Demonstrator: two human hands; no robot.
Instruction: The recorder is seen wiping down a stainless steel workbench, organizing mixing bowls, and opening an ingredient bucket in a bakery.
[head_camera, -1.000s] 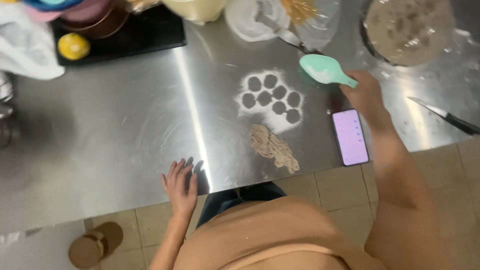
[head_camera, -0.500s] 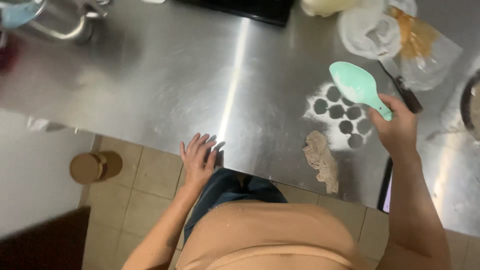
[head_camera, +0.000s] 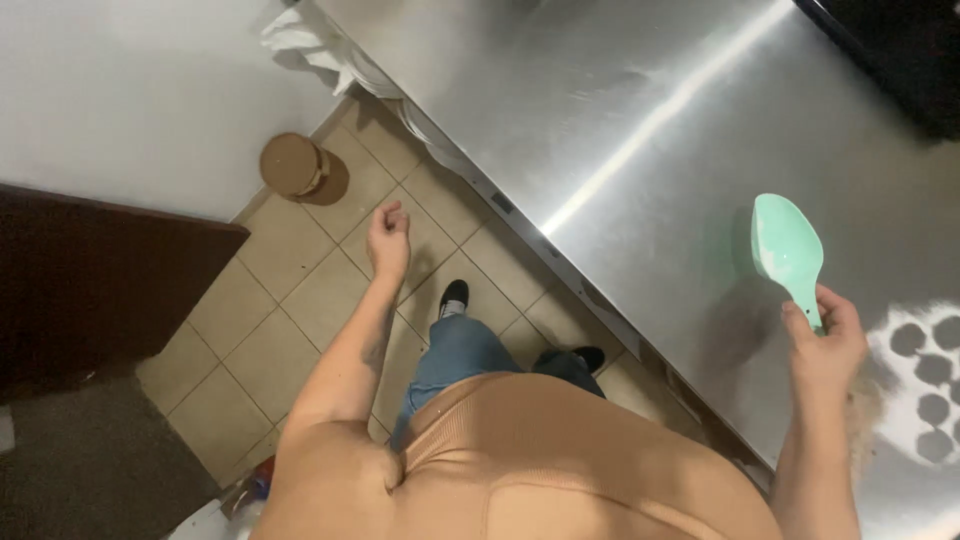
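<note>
The right hand (head_camera: 825, 345) has its grip closed on the handle of a mint-green plastic spoon (head_camera: 788, 250), held above the steel table (head_camera: 640, 110). The left hand (head_camera: 388, 240) hangs loosely curled and empty over the tiled floor (head_camera: 290, 270).

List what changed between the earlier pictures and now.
The left hand left the steel counter's edge and now hangs over the tiled floor, holding nothing. The view swung left, away from the phone and dough. Unchanged: the right hand still grips the green spoon beside the floured circles.
</note>
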